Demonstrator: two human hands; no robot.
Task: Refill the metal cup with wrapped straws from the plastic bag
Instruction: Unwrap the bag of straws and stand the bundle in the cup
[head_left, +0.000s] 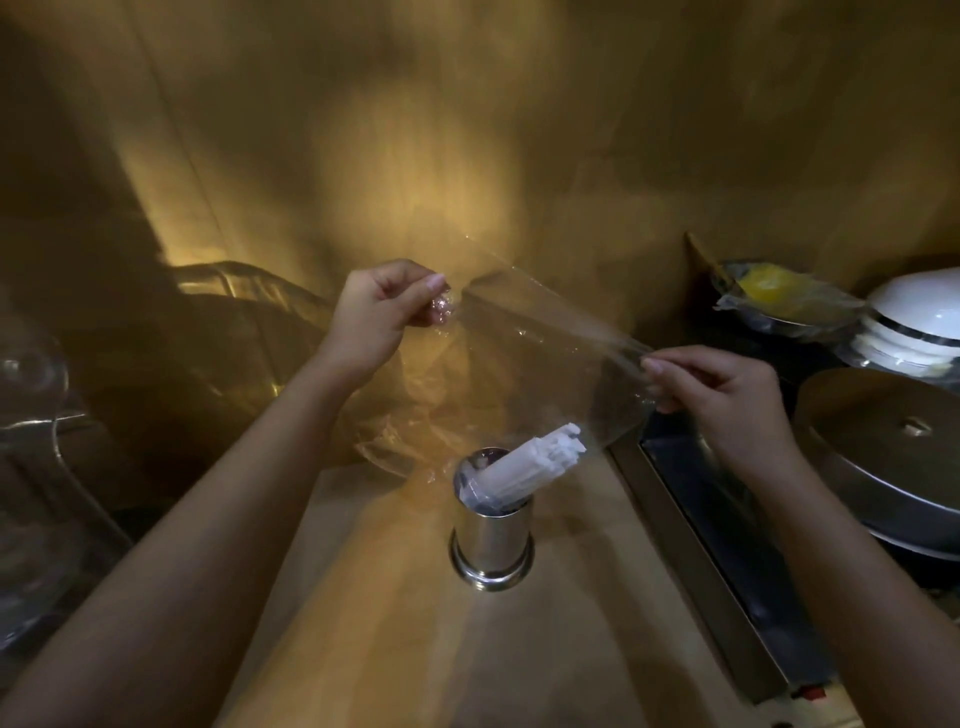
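Observation:
A shiny metal cup (491, 545) stands upright on the wooden counter. A bundle of white wrapped straws (530, 465) leans out of its mouth toward the right. Above it hangs a clear plastic bag (530, 338), stretched between both hands with its lower end over the straws. My left hand (382, 312) pinches the bag's upper left corner. My right hand (722, 387) pinches its right edge, a little lower and closer to the cup.
A large steel lid (883, 457) lies at the right beside a white stacked bowl (914, 317) and a wrapped dish of yellow food (774, 291). A dark metal trough (727, 561) runs along the counter's right side. Clear glassware (36, 441) stands at the left.

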